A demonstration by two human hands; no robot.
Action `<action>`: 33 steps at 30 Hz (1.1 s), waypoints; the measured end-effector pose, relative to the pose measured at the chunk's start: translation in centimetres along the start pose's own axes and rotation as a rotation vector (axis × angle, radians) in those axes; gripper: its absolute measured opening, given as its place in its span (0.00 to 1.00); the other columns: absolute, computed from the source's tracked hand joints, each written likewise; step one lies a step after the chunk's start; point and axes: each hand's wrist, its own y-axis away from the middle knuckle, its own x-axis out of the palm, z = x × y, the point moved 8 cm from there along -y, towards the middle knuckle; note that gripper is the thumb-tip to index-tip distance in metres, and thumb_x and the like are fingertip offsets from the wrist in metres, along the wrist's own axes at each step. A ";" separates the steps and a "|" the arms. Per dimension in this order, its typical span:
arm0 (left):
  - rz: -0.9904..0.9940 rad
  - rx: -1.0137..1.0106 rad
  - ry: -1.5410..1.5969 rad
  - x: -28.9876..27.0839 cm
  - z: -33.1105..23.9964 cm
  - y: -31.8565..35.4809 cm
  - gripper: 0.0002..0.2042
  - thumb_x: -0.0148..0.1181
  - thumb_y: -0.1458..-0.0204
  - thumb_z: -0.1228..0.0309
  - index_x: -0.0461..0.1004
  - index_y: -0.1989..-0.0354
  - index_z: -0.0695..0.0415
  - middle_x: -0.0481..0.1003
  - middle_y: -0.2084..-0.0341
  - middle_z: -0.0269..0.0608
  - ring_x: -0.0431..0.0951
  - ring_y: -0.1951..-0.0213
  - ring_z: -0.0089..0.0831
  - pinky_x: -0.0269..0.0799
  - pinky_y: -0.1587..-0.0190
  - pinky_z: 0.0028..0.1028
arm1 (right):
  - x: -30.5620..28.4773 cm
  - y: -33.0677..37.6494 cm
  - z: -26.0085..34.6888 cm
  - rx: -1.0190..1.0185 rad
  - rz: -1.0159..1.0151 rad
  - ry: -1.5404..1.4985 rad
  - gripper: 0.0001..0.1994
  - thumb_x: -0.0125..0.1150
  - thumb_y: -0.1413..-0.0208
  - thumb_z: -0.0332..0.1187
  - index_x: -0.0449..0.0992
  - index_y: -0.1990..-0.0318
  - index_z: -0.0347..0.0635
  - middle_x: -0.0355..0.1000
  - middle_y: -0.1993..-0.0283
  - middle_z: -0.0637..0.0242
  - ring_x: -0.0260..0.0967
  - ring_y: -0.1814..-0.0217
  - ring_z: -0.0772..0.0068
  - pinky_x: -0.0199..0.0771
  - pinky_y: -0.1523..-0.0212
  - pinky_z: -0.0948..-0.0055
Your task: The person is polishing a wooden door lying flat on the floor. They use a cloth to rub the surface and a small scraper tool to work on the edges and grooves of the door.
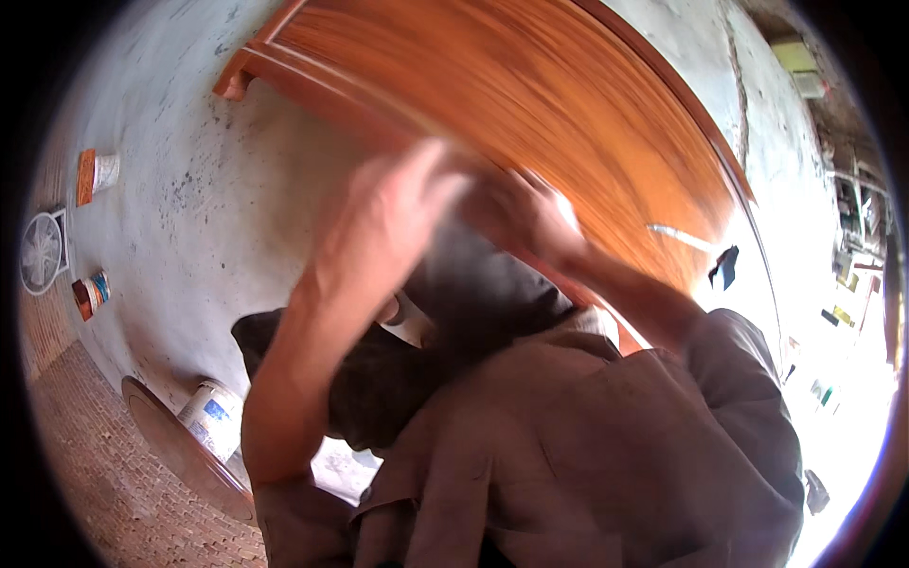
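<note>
A large glossy orange-brown wooden furniture panel (530,90) with a raised border fills the upper middle. My left hand (402,194) is at its near edge, blurred by motion, with the fingers bent downward. Close beside it on the right, my right hand (544,218) has its fingers curled in at the same edge. Whatever lies under or between the fingers is hidden by the hands and the blur. Below the hands, dark cloth (488,279) covers my leg.
At left stand two small paint-stained tubs (106,171) (92,295) and a white fan (43,253). A white bucket (213,417) stands behind a dark curved wooden board (175,452), near brickwork (123,473). A small dark blue-black object (724,268) sits at the panel's right edge.
</note>
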 end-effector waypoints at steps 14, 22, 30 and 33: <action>-0.036 0.038 -0.134 3.0 0.7 -1.3 0.19 0.65 0.37 0.62 0.78 0.43 0.60 0.79 0.72 0.52 0.79 0.69 0.46 0.74 0.61 0.39 | -9.8 25.8 -8.2 0.010 -0.126 0.388 0.12 0.68 0.47 0.18 0.77 0.56 0.39 0.75 0.63 0.57 0.76 0.62 0.54 0.78 0.63 0.59; -0.009 0.047 -0.128 3.4 -0.4 -1.5 0.19 0.65 0.38 0.63 0.78 0.43 0.61 0.79 0.71 0.52 0.79 0.70 0.46 0.73 0.62 0.39 | -9.5 25.5 -11.8 0.042 -0.110 0.403 0.17 0.70 0.50 0.26 0.78 0.51 0.42 0.74 0.58 0.60 0.75 0.57 0.55 0.79 0.63 0.58; -0.060 0.055 0.018 1.5 -1.1 -0.3 0.18 0.67 0.40 0.66 0.78 0.45 0.64 0.82 0.61 0.54 0.83 0.60 0.50 0.77 0.56 0.40 | -3.7 9.7 -6.3 -0.147 -0.162 0.325 0.13 0.67 0.43 0.29 0.77 0.51 0.41 0.72 0.61 0.60 0.73 0.60 0.55 0.78 0.62 0.58; -0.091 0.076 0.000 1.0 -1.0 0.0 0.19 0.66 0.40 0.66 0.78 0.45 0.65 0.81 0.60 0.54 0.83 0.60 0.50 0.78 0.57 0.41 | 0.2 3.2 -5.7 -0.234 -0.108 0.496 0.13 0.67 0.43 0.30 0.77 0.51 0.41 0.71 0.60 0.61 0.71 0.59 0.56 0.78 0.63 0.58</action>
